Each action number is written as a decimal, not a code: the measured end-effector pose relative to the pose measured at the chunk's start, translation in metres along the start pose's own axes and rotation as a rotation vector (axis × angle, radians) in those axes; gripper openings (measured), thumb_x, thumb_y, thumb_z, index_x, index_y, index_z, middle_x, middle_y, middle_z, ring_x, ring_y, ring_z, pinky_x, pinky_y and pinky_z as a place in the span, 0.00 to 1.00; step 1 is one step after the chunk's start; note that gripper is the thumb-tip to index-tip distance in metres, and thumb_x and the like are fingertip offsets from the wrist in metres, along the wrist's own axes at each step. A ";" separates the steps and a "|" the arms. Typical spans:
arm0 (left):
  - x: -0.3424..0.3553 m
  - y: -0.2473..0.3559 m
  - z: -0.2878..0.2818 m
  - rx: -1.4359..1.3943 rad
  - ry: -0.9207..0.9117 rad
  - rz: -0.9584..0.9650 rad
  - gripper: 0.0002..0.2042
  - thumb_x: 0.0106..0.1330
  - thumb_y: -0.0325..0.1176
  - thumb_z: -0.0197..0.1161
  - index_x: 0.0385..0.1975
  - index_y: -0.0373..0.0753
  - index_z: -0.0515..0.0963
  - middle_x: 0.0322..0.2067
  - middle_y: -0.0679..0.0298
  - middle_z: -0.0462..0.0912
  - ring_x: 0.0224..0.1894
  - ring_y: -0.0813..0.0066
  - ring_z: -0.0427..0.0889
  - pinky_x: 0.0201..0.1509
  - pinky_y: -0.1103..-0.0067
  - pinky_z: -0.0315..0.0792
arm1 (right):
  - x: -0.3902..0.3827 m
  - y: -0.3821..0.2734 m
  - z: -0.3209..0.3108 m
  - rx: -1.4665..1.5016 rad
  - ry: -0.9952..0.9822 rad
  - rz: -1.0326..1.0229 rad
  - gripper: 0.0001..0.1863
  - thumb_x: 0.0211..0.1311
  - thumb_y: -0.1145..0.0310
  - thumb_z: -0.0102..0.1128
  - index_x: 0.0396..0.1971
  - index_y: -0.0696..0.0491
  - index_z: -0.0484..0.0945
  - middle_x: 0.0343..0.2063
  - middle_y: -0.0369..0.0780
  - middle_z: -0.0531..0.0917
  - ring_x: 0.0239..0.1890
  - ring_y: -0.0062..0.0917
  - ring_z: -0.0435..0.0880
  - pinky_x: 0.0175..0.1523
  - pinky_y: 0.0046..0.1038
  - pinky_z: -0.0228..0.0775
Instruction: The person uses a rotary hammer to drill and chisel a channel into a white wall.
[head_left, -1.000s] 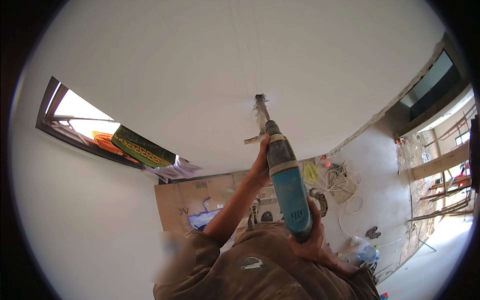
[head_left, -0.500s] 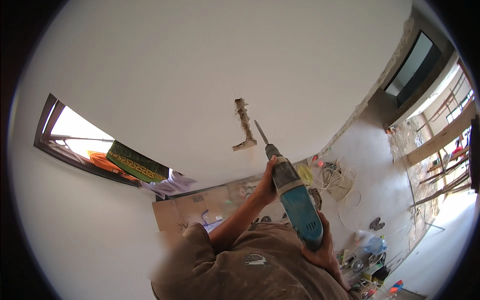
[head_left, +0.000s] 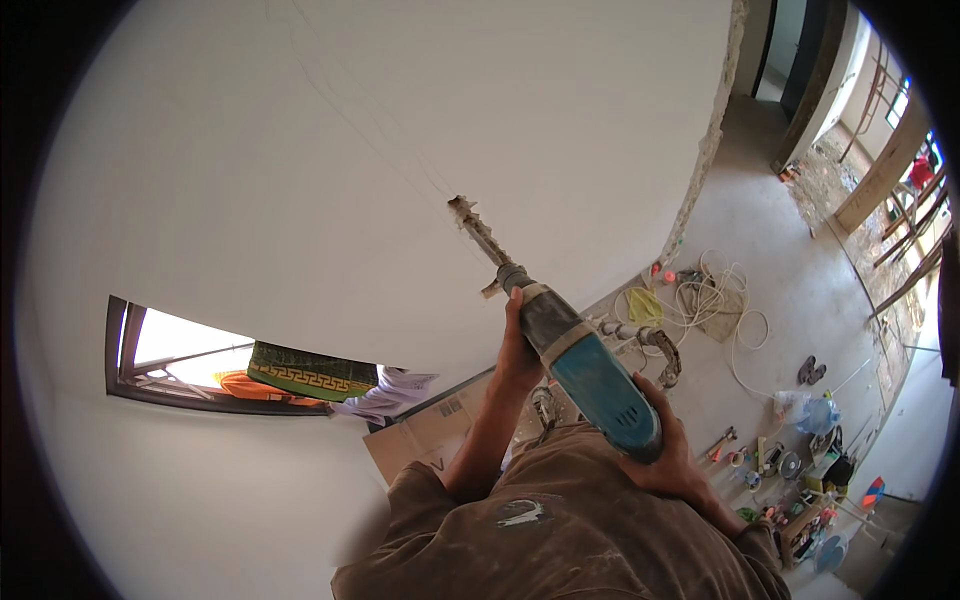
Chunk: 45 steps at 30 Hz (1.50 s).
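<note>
A teal and dark grey power hammer [head_left: 595, 385] slants up toward the white wall [head_left: 380, 130], its chisel bit [head_left: 492, 245] lying over a rough groove [head_left: 465, 210] chipped in the plaster. My left hand [head_left: 518, 350] is wrapped round the dark front barrel, just behind the chuck. At the rear end my right hand [head_left: 672, 440] grips the tool; the body hides part of its fingers. Whether the bit's tip touches the groove I cannot tell. Faint lines run up the wall from the groove's top.
A window [head_left: 180, 350] with cloths [head_left: 310, 370] hung over its edge is at left. Below the wall lies cardboard [head_left: 415, 440]. On the floor at right are a coiled white cable [head_left: 735, 300], slippers [head_left: 812, 370] and scattered tools [head_left: 790, 465]. A doorway [head_left: 790, 60] opens at far right.
The power hammer has shifted slightly left, and its bit, beside the groove before, now overlaps it. Both hands keep their hold. The view has tilted, with the window lower in it.
</note>
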<state>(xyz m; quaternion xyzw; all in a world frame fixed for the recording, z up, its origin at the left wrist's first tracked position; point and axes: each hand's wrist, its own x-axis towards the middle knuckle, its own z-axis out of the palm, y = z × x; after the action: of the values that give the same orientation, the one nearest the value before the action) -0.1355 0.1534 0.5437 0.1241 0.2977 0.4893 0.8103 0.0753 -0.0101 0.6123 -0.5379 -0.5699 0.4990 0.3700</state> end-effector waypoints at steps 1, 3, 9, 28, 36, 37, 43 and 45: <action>-0.001 0.001 0.003 0.014 -0.013 0.006 0.27 0.64 0.61 0.57 0.46 0.41 0.72 0.39 0.62 0.79 0.43 0.69 0.80 0.55 0.70 0.74 | -0.002 0.000 0.001 0.008 0.010 -0.004 0.51 0.41 0.72 0.66 0.70 0.48 0.53 0.55 0.53 0.75 0.60 0.46 0.73 0.64 0.38 0.64; -0.001 0.002 0.011 0.025 -0.046 0.029 0.27 0.65 0.61 0.57 0.47 0.42 0.71 0.39 0.63 0.79 0.43 0.70 0.80 0.56 0.71 0.74 | -0.005 -0.003 -0.001 0.030 0.024 -0.024 0.51 0.41 0.72 0.66 0.70 0.50 0.53 0.55 0.53 0.75 0.61 0.44 0.73 0.64 0.37 0.64; -0.003 0.017 0.029 0.068 -0.069 0.107 0.27 0.65 0.61 0.56 0.47 0.41 0.71 0.39 0.63 0.78 0.43 0.72 0.79 0.55 0.72 0.74 | 0.002 -0.022 0.000 0.106 0.041 -0.069 0.50 0.41 0.74 0.65 0.70 0.55 0.53 0.55 0.51 0.76 0.61 0.37 0.74 0.63 0.33 0.64; 0.018 0.049 0.032 0.038 0.052 0.094 0.31 0.66 0.62 0.53 0.52 0.38 0.69 0.42 0.60 0.78 0.45 0.71 0.81 0.55 0.71 0.76 | 0.036 -0.034 -0.007 -0.171 0.003 -0.191 0.54 0.38 0.71 0.69 0.68 0.64 0.48 0.54 0.52 0.73 0.53 0.36 0.77 0.58 0.35 0.68; 0.046 0.059 0.012 0.011 0.056 0.121 0.29 0.66 0.61 0.56 0.51 0.38 0.71 0.42 0.60 0.78 0.44 0.71 0.80 0.53 0.72 0.76 | 0.076 -0.038 0.011 -0.121 -0.011 -0.200 0.53 0.40 0.74 0.65 0.69 0.61 0.47 0.56 0.50 0.72 0.57 0.35 0.74 0.61 0.35 0.66; 0.050 0.064 0.013 -0.007 0.066 0.117 0.29 0.65 0.61 0.56 0.50 0.38 0.71 0.42 0.60 0.78 0.44 0.71 0.80 0.53 0.72 0.76 | 0.088 -0.037 0.016 -0.025 -0.007 -0.164 0.52 0.40 0.75 0.64 0.69 0.60 0.47 0.56 0.50 0.72 0.58 0.35 0.74 0.61 0.35 0.65; 0.053 0.059 0.014 -0.051 0.090 0.105 0.31 0.64 0.61 0.58 0.52 0.38 0.70 0.45 0.58 0.78 0.49 0.67 0.79 0.58 0.70 0.74 | 0.087 -0.013 0.006 0.126 -0.026 -0.095 0.50 0.40 0.79 0.59 0.69 0.59 0.48 0.57 0.50 0.71 0.59 0.35 0.73 0.62 0.34 0.65; 0.050 0.051 0.014 -0.032 0.064 0.145 0.32 0.64 0.62 0.58 0.53 0.38 0.70 0.47 0.57 0.77 0.51 0.66 0.78 0.61 0.70 0.72 | 0.086 -0.014 -0.002 0.137 -0.038 -0.068 0.50 0.40 0.80 0.58 0.69 0.60 0.48 0.57 0.50 0.71 0.59 0.34 0.73 0.62 0.33 0.65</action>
<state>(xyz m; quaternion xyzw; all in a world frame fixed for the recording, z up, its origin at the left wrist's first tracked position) -0.1463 0.2230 0.5614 0.1166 0.3058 0.5552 0.7646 0.0609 0.0761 0.6161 -0.4818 -0.5594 0.5342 0.4118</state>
